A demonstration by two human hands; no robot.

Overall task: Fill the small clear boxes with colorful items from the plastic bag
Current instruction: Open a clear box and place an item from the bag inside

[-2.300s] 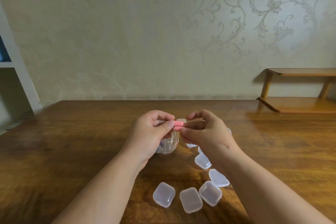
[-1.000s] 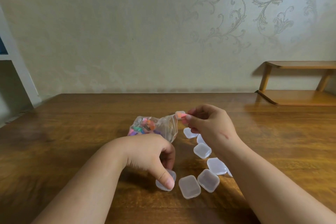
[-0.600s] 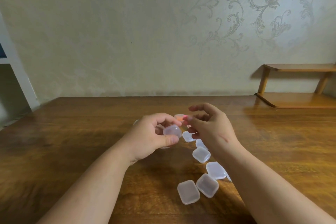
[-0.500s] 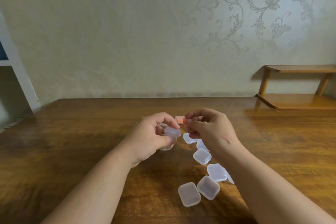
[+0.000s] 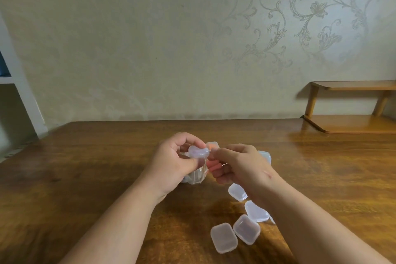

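My left hand (image 5: 175, 164) holds a small clear box (image 5: 198, 152) above the table between thumb and fingers. My right hand (image 5: 240, 166) is curled right beside it, fingertips at the box's end, with a pink item (image 5: 213, 166) held in its fingers. The clear plastic bag (image 5: 196, 176) lies under my left hand, mostly hidden. A clear box with an orange item inside (image 5: 212, 146) sits just behind the hands. Several closed, empty-looking clear boxes lie near my right forearm, among them one (image 5: 237, 192) and another at the front (image 5: 224, 237).
The wooden table (image 5: 85, 178) runs to a patterned wall. A low wooden shelf (image 5: 353, 124) stands at the back right. A white frame (image 5: 23, 92) rises at the left edge. One more clear box (image 5: 265, 156) peeks out behind my right hand.
My left hand let go of the bag, picked a clear box up from the front row and raised it to the right hand. The right hand kept the pink item and closed in on the box.
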